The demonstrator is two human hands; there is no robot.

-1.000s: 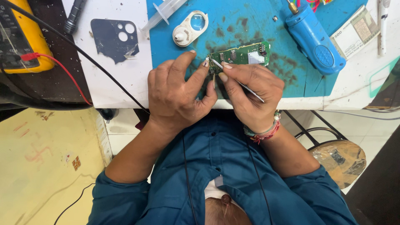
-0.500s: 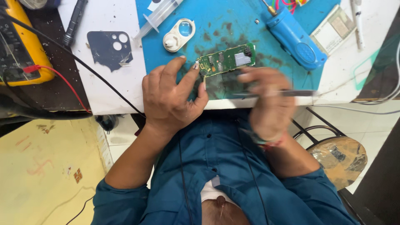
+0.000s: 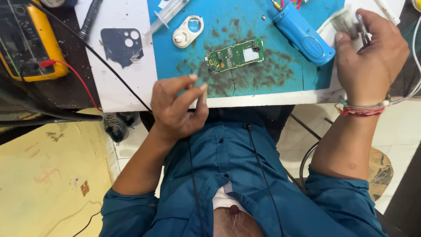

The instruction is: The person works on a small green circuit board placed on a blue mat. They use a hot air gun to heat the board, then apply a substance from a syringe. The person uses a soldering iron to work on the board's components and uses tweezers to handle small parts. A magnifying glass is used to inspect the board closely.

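Circuit board [image 3: 235, 55] lies flat and untouched on the blue mat [image 3: 280, 79], long axis running left-right with a slight tilt, just above and right of the left hand [image 3: 177, 109], which is the nearer one. Left hand hovers at the desk [image 3: 131, 94] edge, fingers loosely curled, holding nothing I can make out. Right hand [image 3: 370, 55] is raised well off to the right, grip closed on thin metal tweezers [image 3: 362, 27], blurred.
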